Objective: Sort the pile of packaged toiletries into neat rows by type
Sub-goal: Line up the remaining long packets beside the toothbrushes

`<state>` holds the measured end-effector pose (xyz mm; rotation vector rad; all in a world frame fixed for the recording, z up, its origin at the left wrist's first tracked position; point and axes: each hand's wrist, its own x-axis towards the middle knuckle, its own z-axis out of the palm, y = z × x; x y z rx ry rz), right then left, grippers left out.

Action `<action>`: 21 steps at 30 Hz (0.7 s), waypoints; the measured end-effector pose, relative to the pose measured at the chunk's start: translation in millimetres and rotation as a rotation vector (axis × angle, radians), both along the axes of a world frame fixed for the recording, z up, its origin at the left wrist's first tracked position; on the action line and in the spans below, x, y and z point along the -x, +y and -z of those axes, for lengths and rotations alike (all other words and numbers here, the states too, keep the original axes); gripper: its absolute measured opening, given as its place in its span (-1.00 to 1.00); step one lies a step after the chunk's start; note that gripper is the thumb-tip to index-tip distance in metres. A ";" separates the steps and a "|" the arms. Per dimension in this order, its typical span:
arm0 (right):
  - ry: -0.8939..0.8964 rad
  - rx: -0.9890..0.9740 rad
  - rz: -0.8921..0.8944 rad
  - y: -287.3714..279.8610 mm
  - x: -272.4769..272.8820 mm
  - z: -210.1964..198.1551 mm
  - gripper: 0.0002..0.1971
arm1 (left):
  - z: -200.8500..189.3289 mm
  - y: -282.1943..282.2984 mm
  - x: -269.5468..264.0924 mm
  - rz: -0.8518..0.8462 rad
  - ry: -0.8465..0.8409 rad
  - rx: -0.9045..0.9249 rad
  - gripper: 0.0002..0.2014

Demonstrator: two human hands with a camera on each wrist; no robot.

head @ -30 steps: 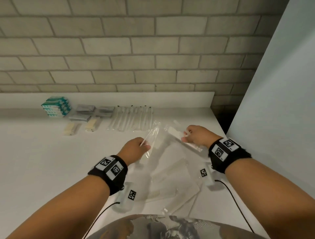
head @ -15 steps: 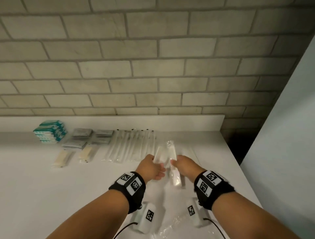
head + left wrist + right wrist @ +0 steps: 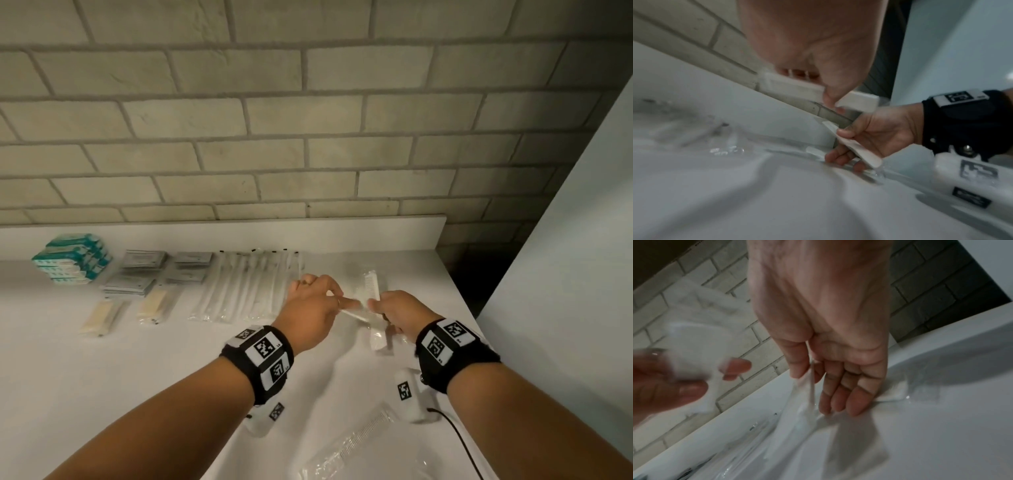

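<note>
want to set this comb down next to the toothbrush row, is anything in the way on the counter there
Nothing visible blocks it. The right hand grips the wrapped comb just right of the toothbrush row, and the counter between them shows bare. The left hand pinches another packet.

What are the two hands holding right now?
Left hand: pinching a wrapped comb.
Right hand: pinching another wrapped comb.

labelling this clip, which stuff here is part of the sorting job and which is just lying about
Part of the job:
- left hand
- right hand
- wrapped comb that both hands hold
- wrapped comb in front
- wrapped toothbrush row
- teal box stack
- grey sachets

Just there:
- black cable
- brick wall
</note>
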<state>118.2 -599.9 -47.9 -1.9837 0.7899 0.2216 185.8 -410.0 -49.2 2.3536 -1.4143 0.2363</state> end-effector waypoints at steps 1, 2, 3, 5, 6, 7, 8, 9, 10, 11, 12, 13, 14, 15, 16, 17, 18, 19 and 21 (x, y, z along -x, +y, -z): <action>-0.003 -0.003 -0.020 -0.9 1.7 0.1 -0.73 | -1.8 0.0 0.1 0.062 -0.061 0.021 -0.60; -0.007 -0.012 -0.032 -1.7 3.0 0.1 -0.72 | -6.2 -0.8 1.3 0.096 -0.088 -0.011 -0.57; -0.007 -0.015 -0.039 -3.6 3.9 1.6 -0.71 | -12.5 -2.4 3.8 0.102 -0.088 -0.069 -0.55; -0.004 -0.001 -0.054 -4.8 5.1 2.5 -0.70 | -24.5 -7.1 6.5 0.102 -0.069 -0.211 -0.60; -0.007 0.001 -0.059 -4.5 6.1 2.5 -0.71 | -29.9 -10.0 7.2 0.102 -0.101 -0.282 -0.63; -0.009 0.000 -0.058 -4.3 6.2 3.6 -0.71 | -34.8 -14.2 7.4 0.111 -0.147 -0.369 -0.65; -0.008 -0.005 -0.053 -4.3 6.1 4.9 -0.70 | -38.1 -18.6 7.2 0.127 -0.190 -0.469 -0.64; 0.000 0.002 -0.047 -4.1 5.7 6.1 -0.67 | -40.2 -23.2 6.7 0.138 -0.219 -0.577 -0.61; 0.010 0.003 -0.042 -4.3 5.0 7.1 -0.64 | -40.0 -27.5 6.0 0.142 -0.226 -0.667 -0.55; 0.017 0.009 -0.037 -1.9 5.5 5.0 -0.62 | -37.6 -30.4 5.2 0.129 -0.218 -0.725 -0.48; 0.022 0.022 -0.050 -0.6 6.0 3.9 -0.62 | -32.3 -31.1 4.1 0.095 -0.201 -0.731 -0.41; 0.032 0.088 -0.093 0.2 7.8 0.9 -0.64 | -26.4 -29.5 4.3 0.047 -0.173 -0.685 -0.39; 0.031 0.203 -0.157 -0.2 9.8 -1.9 -0.68 | -19.6 -26.0 5.7 -0.002 -0.138 -0.608 -0.41; 0.031 0.323 -0.217 -0.7 12.5 -3.7 -0.76 | -12.7 -22.1 8.2 -0.037 -0.094 -0.551 -0.48; 0.005 0.422 -0.275 -1.9 15.8 -4.2 -0.78 | -6.0 -18.2 12.1 -0.055 -0.042 -0.538 -0.54; 0.006 0.498 -0.347 -3.2 18.2 -2.6 -0.65 | 0.3 -15.6 17.5 -0.060 0.019 -0.547 -0.57; 0.005 0.566 -0.435 -3.8 20.2 -0.2 -0.54 | 5.5 -13.2 24.3 -0.063 0.077 -0.567 -0.56; 0.042 0.630 -0.538 -3.2 20.9 2.0 -0.48 | 8.7 -12.9 31.0 -0.069 0.121 -0.585 -0.52; 0.110 0.715 -0.690 1.4 20.0 6.5 -0.40 | 14.5 -14.6 38.8 -0.095 0.164 -0.592 -0.46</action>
